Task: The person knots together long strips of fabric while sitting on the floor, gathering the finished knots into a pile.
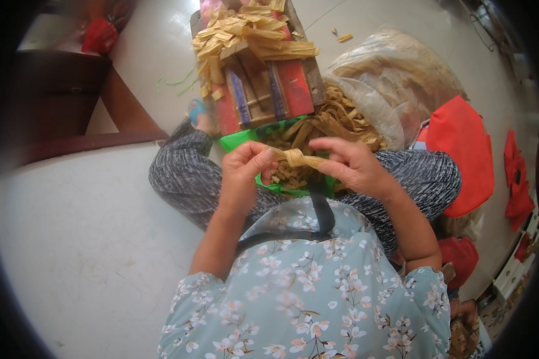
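A knotted strip of dried, tan plant fibre [294, 157] stretches between my two hands above my lap. The fingers and thumb of my left hand [250, 162] pinch its left end. At the other end, my right hand [351, 165] holds the strip by the thumb, with its index finger raised and bent over the knot. Below the hands, a bright green bag [238, 140] holds many loose fibre pieces [292, 176]. Just beyond is a wooden stand [296, 87] with red and blue parts, heaped with cut, flattened fibre pieces [247, 31].
A large translucent plastic bag [395, 76] spills long dried strips [346, 116] at the right. Beside my right knee is a red fabric bag [460, 157]. A white surface [85, 233] spreads to my left, near dark wooden furniture [63, 89]. Scraps [343, 37] lie on the tiled floor.
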Demonstrator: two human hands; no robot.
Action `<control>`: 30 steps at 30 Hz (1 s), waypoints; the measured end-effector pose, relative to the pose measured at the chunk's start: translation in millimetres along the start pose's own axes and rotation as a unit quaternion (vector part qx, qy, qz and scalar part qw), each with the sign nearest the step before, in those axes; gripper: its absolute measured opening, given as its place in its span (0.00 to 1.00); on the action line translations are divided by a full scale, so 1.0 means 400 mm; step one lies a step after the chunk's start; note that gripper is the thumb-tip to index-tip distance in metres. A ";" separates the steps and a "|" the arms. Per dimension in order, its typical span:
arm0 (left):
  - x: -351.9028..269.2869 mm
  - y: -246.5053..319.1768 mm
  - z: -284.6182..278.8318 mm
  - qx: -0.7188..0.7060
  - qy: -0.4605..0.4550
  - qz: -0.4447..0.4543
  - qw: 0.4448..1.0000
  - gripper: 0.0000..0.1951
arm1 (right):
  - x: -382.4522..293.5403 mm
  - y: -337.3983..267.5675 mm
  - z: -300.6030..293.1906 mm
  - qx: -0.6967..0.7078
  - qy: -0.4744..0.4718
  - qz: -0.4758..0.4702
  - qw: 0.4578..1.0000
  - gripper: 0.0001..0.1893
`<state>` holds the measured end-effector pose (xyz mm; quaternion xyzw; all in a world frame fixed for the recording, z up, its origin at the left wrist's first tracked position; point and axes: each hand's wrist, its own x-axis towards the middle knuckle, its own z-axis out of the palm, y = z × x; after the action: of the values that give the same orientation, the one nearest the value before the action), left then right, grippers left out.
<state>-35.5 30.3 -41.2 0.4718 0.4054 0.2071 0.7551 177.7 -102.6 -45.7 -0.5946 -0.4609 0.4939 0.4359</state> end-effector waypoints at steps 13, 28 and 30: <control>-0.010 -0.002 -0.002 0.639 -0.172 0.394 0.639 0.09 | 0.017 0.013 0.058 -0.353 -0.022 -0.248 0.902 0.08; 0.127 0.179 -0.060 0.536 0.069 0.384 0.749 0.05 | 0.252 -0.113 -0.052 -0.282 0.156 -0.239 0.916 0.12; 0.170 0.202 -0.062 0.507 0.090 0.397 0.760 0.05 | 0.308 -0.126 -0.056 -0.272 0.177 -0.256 0.911 0.12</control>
<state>-10.0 129.1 -4.0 0.8839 0.2933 0.2936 0.2156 204.5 26.4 -16.5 -0.6290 -0.6294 0.1079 0.4433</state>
